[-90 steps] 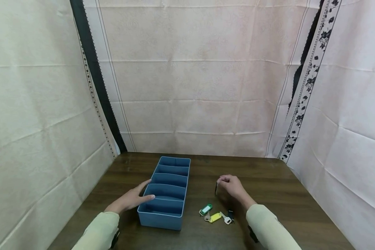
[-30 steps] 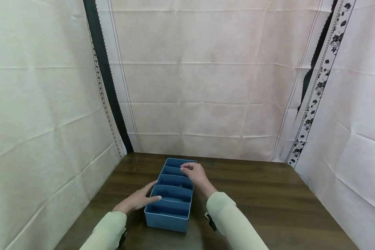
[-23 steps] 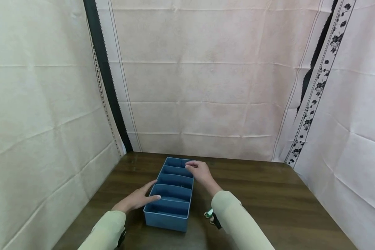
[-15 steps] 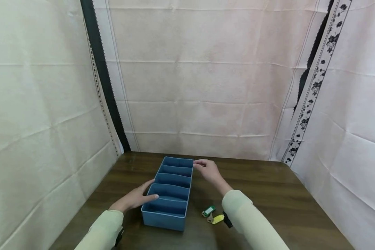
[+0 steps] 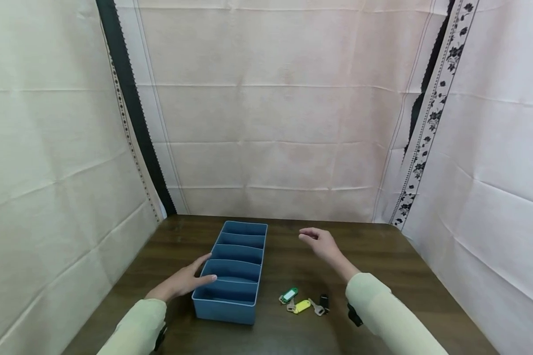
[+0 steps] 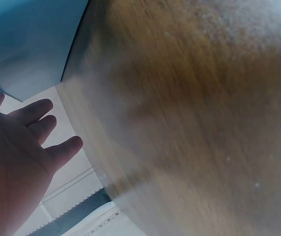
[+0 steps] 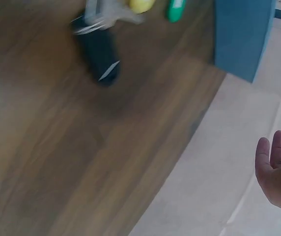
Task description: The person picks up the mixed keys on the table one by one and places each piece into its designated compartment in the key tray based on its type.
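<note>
A long blue box [image 5: 224, 312], split by dividers into several compartments, stands left of the table's middle. My left hand [image 5: 182, 282] rests on its left rim, thumb over the nearer edge; the left wrist view shows the fingers [image 6: 64, 151] spread beside the box wall [image 6: 27, 54]. Off to the box's right, my right hand [image 5: 324, 245] hovers over the table with loosely bent fingers and nothing between them. Nearer to me lie a green key tag [image 5: 288, 295], a yellow key tag [image 5: 302, 306], a silver key [image 5: 317, 309] and a black tag [image 5: 323, 301].
The dark wooden table [image 5: 382, 276] ends at a pale cloth backdrop [image 5: 266, 148]. More cloth hangs at the left [image 5: 62, 197] and right [image 5: 484, 222]. The small key pile sits between the box and my right sleeve [image 5: 386, 310].
Three seconds ago my right hand pinched a small dark thing; it then passed over the box's far compartments. Now it has moved back right without it, uncovering the keys. The left hand stays on the rim.
</note>
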Tool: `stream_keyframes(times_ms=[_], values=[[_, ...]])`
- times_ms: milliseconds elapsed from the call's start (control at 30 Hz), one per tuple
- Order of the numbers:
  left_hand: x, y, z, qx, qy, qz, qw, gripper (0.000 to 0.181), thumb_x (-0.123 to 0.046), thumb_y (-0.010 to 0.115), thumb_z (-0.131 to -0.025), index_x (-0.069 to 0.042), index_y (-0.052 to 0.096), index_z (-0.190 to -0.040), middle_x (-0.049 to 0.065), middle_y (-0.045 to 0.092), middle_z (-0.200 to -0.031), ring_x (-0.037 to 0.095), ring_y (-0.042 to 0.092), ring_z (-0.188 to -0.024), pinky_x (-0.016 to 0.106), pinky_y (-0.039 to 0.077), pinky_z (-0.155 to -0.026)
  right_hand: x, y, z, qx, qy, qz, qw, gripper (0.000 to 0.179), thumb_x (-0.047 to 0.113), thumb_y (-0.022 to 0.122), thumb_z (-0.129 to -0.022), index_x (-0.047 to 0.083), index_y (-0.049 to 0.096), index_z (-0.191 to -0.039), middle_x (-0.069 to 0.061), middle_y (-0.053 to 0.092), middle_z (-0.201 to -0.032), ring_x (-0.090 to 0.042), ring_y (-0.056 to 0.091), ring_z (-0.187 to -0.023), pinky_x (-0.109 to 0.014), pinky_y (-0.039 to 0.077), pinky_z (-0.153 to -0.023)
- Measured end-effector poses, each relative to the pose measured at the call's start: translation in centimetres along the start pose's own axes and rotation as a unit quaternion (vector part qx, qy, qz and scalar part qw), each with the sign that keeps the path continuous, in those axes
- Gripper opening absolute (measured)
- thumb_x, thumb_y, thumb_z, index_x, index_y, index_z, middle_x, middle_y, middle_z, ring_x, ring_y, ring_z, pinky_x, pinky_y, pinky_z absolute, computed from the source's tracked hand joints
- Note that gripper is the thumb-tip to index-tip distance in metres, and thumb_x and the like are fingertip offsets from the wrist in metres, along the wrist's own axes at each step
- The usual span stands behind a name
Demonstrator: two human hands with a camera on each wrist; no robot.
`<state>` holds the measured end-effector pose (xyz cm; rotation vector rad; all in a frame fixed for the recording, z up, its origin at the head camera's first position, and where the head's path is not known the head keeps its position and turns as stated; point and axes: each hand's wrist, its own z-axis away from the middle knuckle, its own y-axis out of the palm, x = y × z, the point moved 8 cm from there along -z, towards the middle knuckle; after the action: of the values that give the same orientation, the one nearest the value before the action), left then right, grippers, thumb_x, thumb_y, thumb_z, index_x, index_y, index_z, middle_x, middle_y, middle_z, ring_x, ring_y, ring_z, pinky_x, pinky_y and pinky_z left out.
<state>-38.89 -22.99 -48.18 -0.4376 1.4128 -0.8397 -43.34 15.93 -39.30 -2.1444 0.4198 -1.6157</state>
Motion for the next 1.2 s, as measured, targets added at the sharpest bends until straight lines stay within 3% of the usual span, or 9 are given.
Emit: stream_keyframes(times_ms=[300,667,833,967,1200], values=[[0.0,-0.1,0.0,0.001,0.004,-0.005,1.0,0.086,-0.059,0.06,-0.092,-0.023,0.019,-0.159,0.026,0.025,-0.158,0.056,0.026,-0.138,0.078,0.025,-0.1,-3.7,-2.1,3.2,0.01,0.009,0.024,0.9996,0.029,0.029,0.063,-0.099,0.011,0.07,-0.121,-0.006,0.069,-0.117,-0.022,0.063,-0.106,-0.042,0.053,-0.089],[0.0,0.1,-0.1,0.002,0.005,-0.014,0.9999,0.086,-0.06,0.059,-0.093,-0.021,0.019,-0.159,0.027,0.026,-0.157,0.057,0.028,-0.137,0.078,0.026,-0.099,-7.8,-3.6,8.9,0.006,0.028,0.039,0.9988,0.026,0.027,0.067,-0.097,0.009,0.072,-0.114,-0.003,0.07,-0.109,-0.016,0.063,-0.097,-0.032,0.052,-0.079],[0.0,0.0,-0.1,0.0,0.003,-0.013,0.9999,0.086,-0.059,0.059,-0.093,-0.021,0.019,-0.159,0.027,0.027,-0.157,0.057,0.029,-0.137,0.078,0.027,-0.099,-8.7,-3.1,11.4,0.003,0.037,0.049,0.9981,0.026,0.026,0.069,-0.094,0.006,0.073,-0.111,-0.002,0.071,-0.104,-0.015,0.063,-0.094,-0.029,0.052,-0.076],[0.0,0.0,0.1,0.0,-0.001,-0.009,1.0,0.086,-0.06,0.059,-0.093,-0.021,0.019,-0.159,0.029,0.027,-0.156,0.058,0.029,-0.136,0.078,0.027,-0.098,-9.0,-2.2,13.1,0.01,0.022,0.063,0.9977,0.024,0.026,0.073,-0.091,0.006,0.074,-0.106,-0.001,0.071,-0.102,-0.014,0.064,-0.092,-0.027,0.052,-0.075],[0.0,0.2,0.0,-0.002,-0.002,-0.007,1.0,0.087,-0.06,0.06,-0.092,-0.022,0.02,-0.159,0.029,0.028,-0.155,0.058,0.03,-0.135,0.078,0.027,-0.098,-9.8,-0.9,14.0,0.001,0.008,0.101,0.9948,0.011,0.026,0.079,-0.085,0.017,0.076,-0.091,0.005,0.066,-0.096,-0.011,0.06,-0.087,-0.026,0.049,-0.073]])
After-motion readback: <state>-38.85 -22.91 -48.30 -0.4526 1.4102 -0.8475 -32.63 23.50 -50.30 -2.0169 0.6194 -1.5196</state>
